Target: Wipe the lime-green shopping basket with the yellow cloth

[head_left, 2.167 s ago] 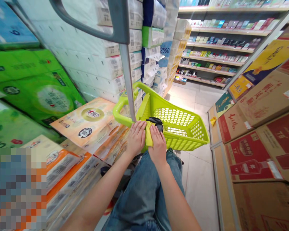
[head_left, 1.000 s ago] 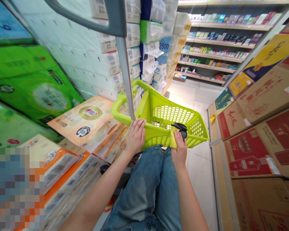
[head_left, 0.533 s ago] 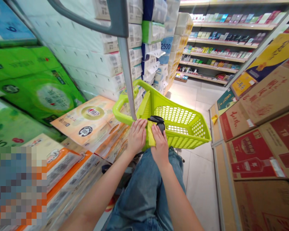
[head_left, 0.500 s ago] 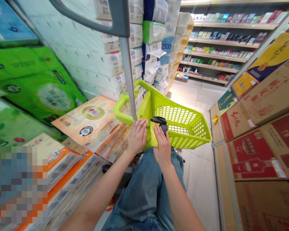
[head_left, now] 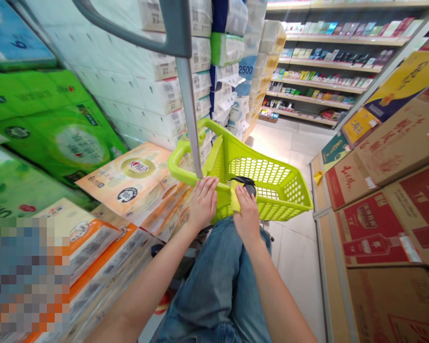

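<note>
A lime-green plastic shopping basket with mesh sides stands in front of my knees, its looped handle end to the left. My left hand lies over the basket's near rim, fingers together and bent over it, beside the grey metal pole. A yellow cloth is under the fingers of my right hand, pressed against the near rim further right. Just beyond those fingers is a black object, partly hidden; its kind is unclear.
Tissue packs are stacked along the left, with tall white packs behind. Cardboard cartons line the right side. Shelves of small boxes stand at the back, beyond the tiled floor.
My right hand has shifted right along the rim with the yellow cloth, and the black object has shifted right too. My left hand stays on the basket rim.
</note>
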`<action>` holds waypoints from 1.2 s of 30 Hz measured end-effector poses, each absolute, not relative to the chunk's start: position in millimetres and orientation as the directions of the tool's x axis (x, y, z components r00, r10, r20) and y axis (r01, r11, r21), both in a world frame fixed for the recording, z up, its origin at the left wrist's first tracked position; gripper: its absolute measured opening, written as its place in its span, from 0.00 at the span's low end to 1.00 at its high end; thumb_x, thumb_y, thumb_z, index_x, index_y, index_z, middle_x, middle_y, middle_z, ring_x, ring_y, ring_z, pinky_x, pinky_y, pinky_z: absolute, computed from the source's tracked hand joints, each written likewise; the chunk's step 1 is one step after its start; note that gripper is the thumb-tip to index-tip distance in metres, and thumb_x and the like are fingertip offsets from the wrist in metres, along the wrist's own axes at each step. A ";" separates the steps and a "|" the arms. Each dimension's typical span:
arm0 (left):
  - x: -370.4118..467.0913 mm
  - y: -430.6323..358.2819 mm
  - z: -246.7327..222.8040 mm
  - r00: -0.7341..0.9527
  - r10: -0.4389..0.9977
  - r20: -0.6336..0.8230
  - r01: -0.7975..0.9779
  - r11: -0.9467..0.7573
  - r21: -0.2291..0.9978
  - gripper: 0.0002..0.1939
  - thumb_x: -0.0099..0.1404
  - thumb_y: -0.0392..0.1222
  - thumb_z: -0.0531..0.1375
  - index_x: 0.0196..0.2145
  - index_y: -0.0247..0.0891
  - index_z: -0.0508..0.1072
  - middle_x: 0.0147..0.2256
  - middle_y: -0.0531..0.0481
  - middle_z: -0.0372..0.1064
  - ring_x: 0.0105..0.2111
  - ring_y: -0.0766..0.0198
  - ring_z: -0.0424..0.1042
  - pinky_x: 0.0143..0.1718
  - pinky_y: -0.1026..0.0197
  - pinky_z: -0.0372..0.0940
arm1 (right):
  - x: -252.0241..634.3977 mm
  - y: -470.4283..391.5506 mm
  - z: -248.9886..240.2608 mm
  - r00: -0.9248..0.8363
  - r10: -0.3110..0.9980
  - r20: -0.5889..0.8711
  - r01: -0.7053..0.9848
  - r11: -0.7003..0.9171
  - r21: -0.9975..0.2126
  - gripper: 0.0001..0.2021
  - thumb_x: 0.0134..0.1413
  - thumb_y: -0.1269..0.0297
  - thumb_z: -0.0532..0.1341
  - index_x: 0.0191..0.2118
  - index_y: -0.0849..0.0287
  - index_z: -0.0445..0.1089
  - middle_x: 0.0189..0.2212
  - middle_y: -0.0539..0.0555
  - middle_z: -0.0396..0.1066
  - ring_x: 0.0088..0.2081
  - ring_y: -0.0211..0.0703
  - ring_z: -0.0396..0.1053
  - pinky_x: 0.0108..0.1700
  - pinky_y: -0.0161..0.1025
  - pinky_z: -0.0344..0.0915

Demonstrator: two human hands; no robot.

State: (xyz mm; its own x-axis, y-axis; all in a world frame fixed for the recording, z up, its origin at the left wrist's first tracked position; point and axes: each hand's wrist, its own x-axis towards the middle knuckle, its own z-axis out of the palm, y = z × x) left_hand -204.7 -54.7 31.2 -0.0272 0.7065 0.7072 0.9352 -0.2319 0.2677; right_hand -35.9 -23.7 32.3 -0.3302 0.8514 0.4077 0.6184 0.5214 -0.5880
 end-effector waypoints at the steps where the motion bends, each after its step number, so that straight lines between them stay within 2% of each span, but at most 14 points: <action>1: -205.4 -54.8 31.3 -0.021 0.709 0.705 0.935 -0.236 0.264 0.24 0.75 0.37 0.45 0.66 0.37 0.60 0.62 0.41 0.65 0.66 0.55 0.56 0.68 0.44 0.50 | -48.2 -26.0 38.8 -0.379 0.823 0.424 0.589 0.568 -0.576 0.40 0.42 0.80 0.51 0.66 0.60 0.60 0.67 0.56 0.61 0.70 0.45 0.55 0.72 0.51 0.48; 4: -206.7 -55.1 31.5 -0.015 0.714 0.700 0.937 -0.235 0.260 0.24 0.75 0.38 0.44 0.66 0.37 0.60 0.62 0.41 0.64 0.66 0.55 0.56 0.68 0.44 0.50 | -69.2 -31.5 48.0 -0.440 0.770 0.463 0.548 0.638 -0.540 0.39 0.46 0.80 0.50 0.68 0.60 0.58 0.68 0.56 0.60 0.70 0.44 0.54 0.72 0.49 0.47; 8: -205.8 -55.0 31.3 -0.030 0.717 0.697 0.937 -0.222 0.269 0.24 0.75 0.38 0.45 0.66 0.37 0.60 0.62 0.42 0.65 0.66 0.55 0.56 0.68 0.44 0.50 | -56.3 -30.4 36.3 -0.404 0.781 0.477 0.604 0.619 -0.501 0.42 0.45 0.80 0.50 0.69 0.53 0.55 0.67 0.53 0.60 0.69 0.42 0.55 0.73 0.53 0.40; 17: -203.7 -55.0 32.3 -0.029 0.712 0.702 0.936 -0.227 0.269 0.24 0.75 0.37 0.46 0.66 0.37 0.59 0.62 0.43 0.64 0.66 0.55 0.56 0.69 0.46 0.49 | 24.7 -14.6 -8.3 -0.189 0.874 0.447 0.729 0.430 -0.533 0.43 0.43 0.78 0.50 0.69 0.51 0.56 0.67 0.53 0.61 0.69 0.46 0.55 0.72 0.59 0.40; 22: -204.2 -55.3 32.4 -0.025 0.711 0.702 0.938 -0.227 0.263 0.24 0.75 0.37 0.46 0.66 0.37 0.59 0.62 0.42 0.64 0.66 0.55 0.56 0.68 0.45 0.49 | 6.3 -17.6 -1.2 -0.081 0.902 0.424 0.737 0.340 -0.583 0.40 0.45 0.77 0.50 0.68 0.56 0.58 0.66 0.57 0.62 0.69 0.49 0.55 0.72 0.63 0.37; 24: -204.6 -55.2 32.0 -0.030 0.713 0.701 0.937 -0.223 0.267 0.24 0.75 0.37 0.46 0.66 0.37 0.59 0.62 0.42 0.64 0.66 0.55 0.56 0.68 0.45 0.49 | -18.4 -21.6 11.6 -0.132 0.894 0.429 0.710 0.387 -0.588 0.40 0.45 0.78 0.50 0.68 0.57 0.58 0.66 0.57 0.62 0.69 0.48 0.55 0.72 0.61 0.37; 28: -206.1 -55.4 31.6 -0.021 0.717 0.697 0.938 -0.228 0.262 0.24 0.75 0.37 0.45 0.66 0.36 0.60 0.62 0.42 0.64 0.67 0.55 0.55 0.68 0.44 0.49 | -67.7 -31.0 40.3 -0.346 0.825 0.447 0.624 0.558 -0.547 0.38 0.48 0.77 0.50 0.68 0.57 0.57 0.66 0.55 0.62 0.70 0.44 0.54 0.73 0.56 0.36; 32: -206.4 -55.8 32.2 -0.015 0.722 0.692 0.940 -0.226 0.256 0.24 0.75 0.37 0.45 0.65 0.36 0.61 0.62 0.42 0.64 0.66 0.55 0.56 0.69 0.46 0.50 | -82.7 -35.7 49.3 -0.368 0.808 0.460 0.643 0.579 -0.501 0.37 0.51 0.77 0.49 0.69 0.56 0.55 0.67 0.56 0.61 0.69 0.44 0.55 0.73 0.58 0.30; 36: -204.7 -55.9 32.6 -0.031 0.715 0.699 0.938 -0.220 0.266 0.24 0.75 0.37 0.45 0.66 0.37 0.61 0.62 0.42 0.65 0.67 0.56 0.56 0.69 0.45 0.49 | -56.3 -30.4 32.0 -0.362 0.803 0.473 0.680 0.574 -0.455 0.41 0.47 0.79 0.48 0.70 0.53 0.52 0.67 0.54 0.61 0.69 0.43 0.55 0.72 0.59 0.25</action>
